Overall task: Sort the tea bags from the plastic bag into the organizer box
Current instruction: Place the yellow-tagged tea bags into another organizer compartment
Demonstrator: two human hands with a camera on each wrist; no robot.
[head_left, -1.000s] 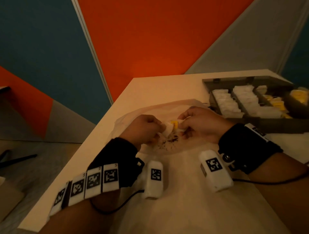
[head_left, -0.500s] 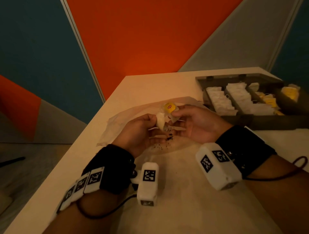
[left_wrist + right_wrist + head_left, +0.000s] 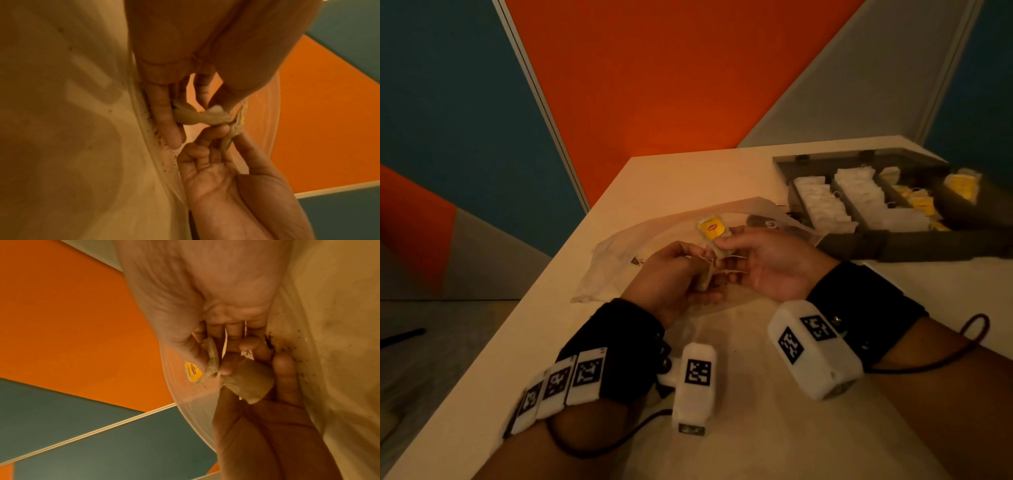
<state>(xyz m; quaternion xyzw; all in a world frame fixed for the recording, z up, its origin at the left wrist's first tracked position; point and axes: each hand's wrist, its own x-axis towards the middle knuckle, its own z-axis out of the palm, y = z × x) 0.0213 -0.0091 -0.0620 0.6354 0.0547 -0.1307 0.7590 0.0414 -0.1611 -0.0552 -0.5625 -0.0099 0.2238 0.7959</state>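
Above the flattened plastic bag (image 3: 619, 260) on the bench (image 3: 681, 178), my right hand (image 3: 774, 260) pinches a tea bag with a yellow tag (image 3: 711, 230) between thumb and forefinger, while my left hand (image 3: 671, 274) curls round a second, plain tea bag (image 3: 249, 382). Their strings look tangled between my fingers (image 3: 164, 113), so I judge I should ease them apart slowly, pulling along the string and not across the paper; loose tea grains (image 3: 273, 345) already lie on the plastic, so one pouch may be torn. Once free, each goes right to the organizer box (image 3: 893, 246), yellow tags with the yellow ones.
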